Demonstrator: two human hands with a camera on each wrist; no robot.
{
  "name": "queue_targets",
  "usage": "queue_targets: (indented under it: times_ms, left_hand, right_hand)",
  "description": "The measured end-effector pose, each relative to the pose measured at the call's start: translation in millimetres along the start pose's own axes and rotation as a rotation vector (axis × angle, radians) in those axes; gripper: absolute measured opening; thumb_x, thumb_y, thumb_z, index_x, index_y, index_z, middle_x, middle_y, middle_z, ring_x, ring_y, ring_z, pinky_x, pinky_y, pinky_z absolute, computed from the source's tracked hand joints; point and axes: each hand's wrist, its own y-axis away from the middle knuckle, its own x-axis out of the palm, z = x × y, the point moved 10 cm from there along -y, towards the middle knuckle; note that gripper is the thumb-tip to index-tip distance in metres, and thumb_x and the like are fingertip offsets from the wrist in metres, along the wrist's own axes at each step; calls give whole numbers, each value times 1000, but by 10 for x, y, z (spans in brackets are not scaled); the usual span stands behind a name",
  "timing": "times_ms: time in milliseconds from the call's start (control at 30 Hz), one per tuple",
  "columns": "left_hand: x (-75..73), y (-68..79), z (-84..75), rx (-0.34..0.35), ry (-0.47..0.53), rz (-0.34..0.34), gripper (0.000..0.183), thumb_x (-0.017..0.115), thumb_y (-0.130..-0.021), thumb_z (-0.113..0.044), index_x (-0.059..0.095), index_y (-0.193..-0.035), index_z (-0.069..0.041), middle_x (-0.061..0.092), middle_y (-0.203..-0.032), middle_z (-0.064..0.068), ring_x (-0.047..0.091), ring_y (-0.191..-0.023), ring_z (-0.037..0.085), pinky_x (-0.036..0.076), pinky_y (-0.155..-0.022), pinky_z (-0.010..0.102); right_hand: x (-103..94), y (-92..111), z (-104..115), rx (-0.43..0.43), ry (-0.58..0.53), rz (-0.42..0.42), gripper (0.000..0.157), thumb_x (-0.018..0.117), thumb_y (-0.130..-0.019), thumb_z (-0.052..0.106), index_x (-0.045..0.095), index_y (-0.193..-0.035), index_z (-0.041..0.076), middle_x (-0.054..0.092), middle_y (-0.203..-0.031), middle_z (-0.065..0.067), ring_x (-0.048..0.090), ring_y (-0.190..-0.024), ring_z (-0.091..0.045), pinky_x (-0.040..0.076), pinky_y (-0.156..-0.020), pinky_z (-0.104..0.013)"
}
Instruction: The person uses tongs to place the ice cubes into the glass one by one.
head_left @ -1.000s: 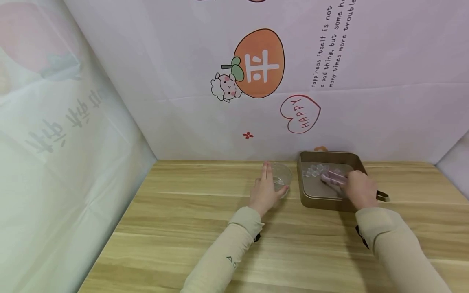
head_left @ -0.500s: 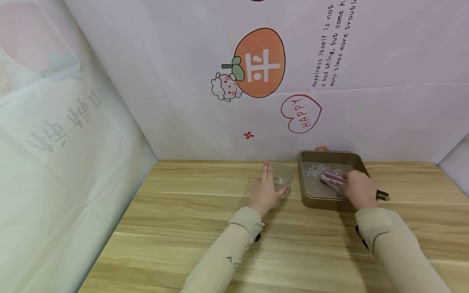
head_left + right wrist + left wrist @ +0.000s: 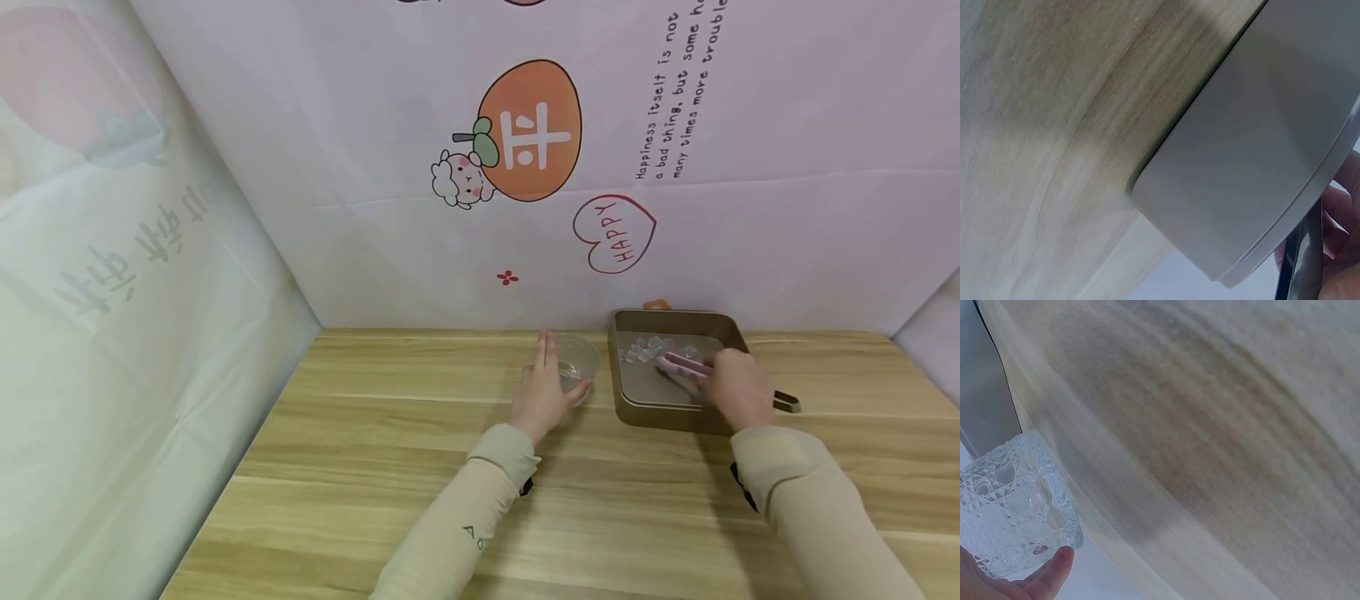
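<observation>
My left hand (image 3: 542, 396) holds a clear glass (image 3: 581, 357), its thumb round the near side and its fingers along the left. In the left wrist view the glass (image 3: 1010, 500) shows a cut diamond pattern, with a fingertip at its edge. My right hand (image 3: 738, 390) grips a pair of tongs (image 3: 684, 365) with pinkish-purple tips, held low over the floor of a bronze-coloured square tin (image 3: 660, 415). Clear ice-like cubes (image 3: 640, 350) lie in the tin just left of the tips. The dark metal tong handle (image 3: 1300, 259) shows beside my fingers in the right wrist view.
The tin stands right of the glass, near the back edge of the wooden table (image 3: 405, 467). A printed white cloth (image 3: 405, 250) hangs right behind both. Another white sheet (image 3: 150, 350) closes off the left side.
My right hand and the tongs have shifted very slightly to the right, the tips staying low in the tin. The left hand and the glass have stayed in place.
</observation>
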Motion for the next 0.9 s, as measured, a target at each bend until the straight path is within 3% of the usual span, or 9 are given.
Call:
queue_targets:
  times_ms: [167,433,733,900]
  left_hand:
    - [4,0,-1,-1,0,4,96,55,-87,-61,8,-155,-13,8,-163,-2,58,-116,27,56,-79,33]
    - [13,-4,2,2,-2,3,95,56,-88,-60,7,-155,-12,9,-163,-1,59,-114,28,56,-80,34]
    - [-5,2,-16,9,4,3,96,56,-88,-59,8,-155,-11,9,-163,1,59,-114,29,57,-79,33]
    - [9,-8,-9,8,5,6,95,56,-88,-59,7,-155,-12,8,-163,0,59,-115,29,57,-78,33]
  right_hand:
    - [-42,21,-17,25,-33,6,31,66,-84,10,65,-107,-11,64,-99,-34,61,-79,-44,47,-52,-44]
    - [-199,19,57,-31,-35,-40,29,67,-83,12,67,-102,-9,66,-90,-31,60,-67,-38,42,-45,-37]
    - [-431,14,329,-115,-54,-102,27,67,-85,14,68,-101,-8,67,-91,-29,57,-65,-33,41,-49,-36]
    - [-561,39,549,-152,-40,-143,27,68,-83,13,69,-102,-7,68,-93,-28,62,-74,-40,46,-58,-47]
